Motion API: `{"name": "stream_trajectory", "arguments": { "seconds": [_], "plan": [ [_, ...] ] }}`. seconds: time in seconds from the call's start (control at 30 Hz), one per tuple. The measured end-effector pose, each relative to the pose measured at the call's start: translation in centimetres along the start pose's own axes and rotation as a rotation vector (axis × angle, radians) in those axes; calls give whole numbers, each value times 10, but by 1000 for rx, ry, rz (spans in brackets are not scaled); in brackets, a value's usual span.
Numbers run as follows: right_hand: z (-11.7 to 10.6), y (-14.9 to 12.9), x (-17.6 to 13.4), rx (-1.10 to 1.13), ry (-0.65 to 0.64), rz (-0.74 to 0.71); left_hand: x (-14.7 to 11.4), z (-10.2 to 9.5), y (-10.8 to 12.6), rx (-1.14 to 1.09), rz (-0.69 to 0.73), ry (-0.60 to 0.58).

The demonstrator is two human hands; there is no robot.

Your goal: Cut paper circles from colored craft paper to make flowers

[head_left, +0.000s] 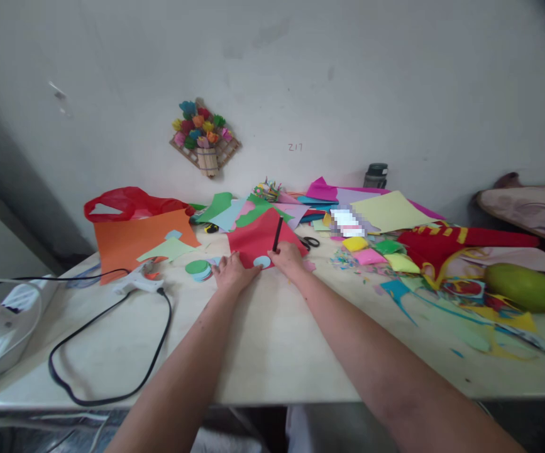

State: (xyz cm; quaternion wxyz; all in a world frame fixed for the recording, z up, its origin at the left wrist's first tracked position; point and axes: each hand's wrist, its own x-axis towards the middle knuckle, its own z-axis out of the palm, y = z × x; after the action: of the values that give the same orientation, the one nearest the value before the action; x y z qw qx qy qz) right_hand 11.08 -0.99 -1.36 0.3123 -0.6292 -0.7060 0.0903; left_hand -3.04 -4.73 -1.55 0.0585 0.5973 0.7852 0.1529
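Note:
A sheet of red paper (256, 238) lies on the table, with a small light blue paper circle (262, 261) on its near edge. My left hand (235, 273) rests with fingers spread on the red sheet's lower left corner, thumb close to the circle. In my right hand (287, 259) a black pen (278, 234) is gripped, standing nearly upright just right of the circle; its tip is hidden by the fingers. Beside my left hand sits a small pile of green and blue paper circles (198, 268). Black-handled scissors (310, 241) lie behind my right hand, partly covered by the red sheet.
A white glue gun (141, 280) with a looping black cord lies at left, near a power strip (5, 321). Orange paper (135, 242) and a red bag (133, 202) are behind it. Paper scraps (461, 321), colored packets (369, 257) and a green fruit (522, 286) occupy the right.

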Motion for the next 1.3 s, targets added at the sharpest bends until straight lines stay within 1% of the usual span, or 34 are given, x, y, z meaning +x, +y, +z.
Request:
{"name": "stream_trajectory", "arguments": {
  "seconds": [0.3, 0.5, 0.77, 1.3],
  "plan": [
    [-1, -1, 0, 33, -22, 8, 1, 1, -1, -3, 4, 5],
    [-5, 2, 1, 121, -17, 56, 1, 1, -1, -10, -1, 5],
    [-8, 3, -1, 182, -104, 28, 2, 2, -1, -18, -2, 9],
    [-2, 6, 1, 216, -110, 11, 1, 0, 0, -14, -4, -6]
  ]
}}
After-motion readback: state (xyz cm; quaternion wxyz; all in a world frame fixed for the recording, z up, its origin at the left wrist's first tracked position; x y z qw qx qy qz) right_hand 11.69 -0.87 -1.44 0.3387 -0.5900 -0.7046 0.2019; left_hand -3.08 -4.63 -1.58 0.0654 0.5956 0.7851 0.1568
